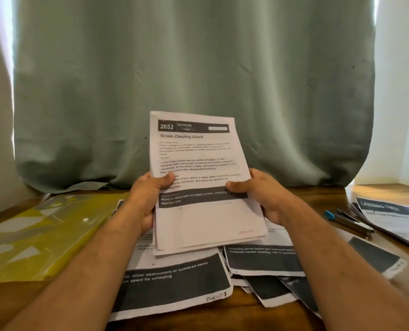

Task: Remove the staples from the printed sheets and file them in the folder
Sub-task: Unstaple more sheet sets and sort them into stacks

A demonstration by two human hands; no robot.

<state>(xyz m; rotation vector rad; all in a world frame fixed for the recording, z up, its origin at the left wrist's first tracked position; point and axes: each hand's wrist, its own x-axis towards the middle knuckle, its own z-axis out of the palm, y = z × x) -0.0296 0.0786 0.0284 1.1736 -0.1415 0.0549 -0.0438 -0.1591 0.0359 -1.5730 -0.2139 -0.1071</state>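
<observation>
A stack of printed sheets (198, 151), its top page headed "Screen Cleaning Check", is held tilted up above the table. My left hand (146, 199) grips its left edge with the thumb on the front. On the opposite edge my right hand (263, 194) grips the same way. Several loose printed sheets (175, 283) with dark bands lie spread on the table below. A yellow plastic folder (43, 235) with a white snap button lies flat at the left. A staple remover or stapler with a blue end (349, 220) lies at the right.
Another pile of printed sheets (394, 216) sits at the far right on the wooden table (323, 197). A grey-green curtain (194, 80) hangs right behind the table's back edge.
</observation>
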